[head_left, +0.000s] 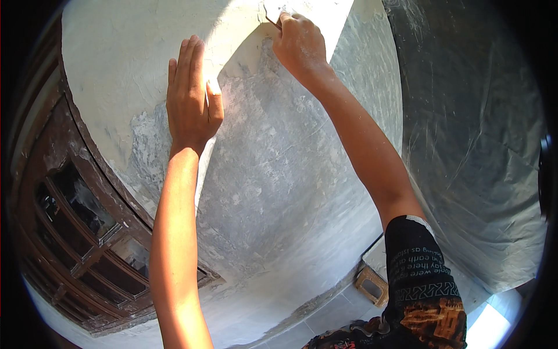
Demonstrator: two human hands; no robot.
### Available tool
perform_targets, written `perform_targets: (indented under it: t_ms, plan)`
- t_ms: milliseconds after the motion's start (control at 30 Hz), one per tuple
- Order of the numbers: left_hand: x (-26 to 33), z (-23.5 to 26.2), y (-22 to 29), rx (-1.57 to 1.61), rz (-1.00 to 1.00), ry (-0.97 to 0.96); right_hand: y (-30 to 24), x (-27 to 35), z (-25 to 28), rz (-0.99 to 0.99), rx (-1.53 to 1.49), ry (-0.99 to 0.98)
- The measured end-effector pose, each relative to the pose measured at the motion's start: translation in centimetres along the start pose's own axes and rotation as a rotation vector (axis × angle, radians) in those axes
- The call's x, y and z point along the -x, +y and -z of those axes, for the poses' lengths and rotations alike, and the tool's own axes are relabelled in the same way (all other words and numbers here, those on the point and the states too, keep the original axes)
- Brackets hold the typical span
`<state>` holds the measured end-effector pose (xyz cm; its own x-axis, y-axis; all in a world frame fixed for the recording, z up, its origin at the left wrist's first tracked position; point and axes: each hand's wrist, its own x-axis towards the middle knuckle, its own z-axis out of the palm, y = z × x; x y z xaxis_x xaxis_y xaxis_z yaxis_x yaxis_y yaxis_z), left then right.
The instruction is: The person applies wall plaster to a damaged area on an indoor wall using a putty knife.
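Observation:
My left hand (192, 96) lies flat on the wall (261, 145), its fingers stretched upward and the thumb held apart. Higher and to the right, my right hand (301, 46) is closed around what looks like a scraper (271, 16). Its thin blade meets the wall at the top edge of the view, partly washed out by sunlight. Cream paint (122, 64) covers the upper left of the wall. Below it the surface is bare, grey and patchy, with a ragged border running beside my left hand.
A dark brown wooden door or window frame (87, 198) with panes stands at the left. Grey plastic sheeting (471, 139) hangs along the right. Down on the tiled floor (325, 320), a yellowish rectangular object (371, 287) sits near the wall's foot.

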<state>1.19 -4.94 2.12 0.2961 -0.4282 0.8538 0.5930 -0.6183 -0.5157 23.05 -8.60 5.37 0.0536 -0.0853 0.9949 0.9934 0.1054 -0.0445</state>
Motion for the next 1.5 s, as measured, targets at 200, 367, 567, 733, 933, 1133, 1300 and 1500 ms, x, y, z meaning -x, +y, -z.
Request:
perform_targets:
  t_ms: [200,367,567,733,933,1133,1300,1500]
  plan:
    - [0.4,0.4,-0.7,-0.018,0.002,-0.008,-4.6,6.7,-0.1,0.140,-0.075,-0.098]
    - [0.1,0.4,-0.3,-0.022,0.011,-0.020,-1.9,0.9,0.3,0.065,-0.050,0.043]
    - [0.4,0.4,-0.5,-0.024,0.024,-0.022,-2.5,2.7,-1.7,0.207,0.074,-0.097]
    - [0.7,0.4,-0.8,-0.046,0.018,-0.030,-4.1,4.7,0.5,0.176,-0.159,-0.068]
    - [0.2,0.3,-0.2,-0.034,0.026,-0.026,-0.7,-0.9,-1.3,0.143,0.015,-0.042]
    - [0.5,0.6,-0.6,-0.084,0.020,-0.018,-5.0,6.1,-0.3,0.321,-0.179,-0.001]
    - [0.1,0.2,-0.2,-0.091,0.023,-0.012,-1.1,-0.8,-0.2,0.186,-0.099,0.144]
    - [0.4,0.3,-0.5,-0.093,0.038,-0.009,-2.7,4.2,-1.4,0.310,-0.002,-0.118]
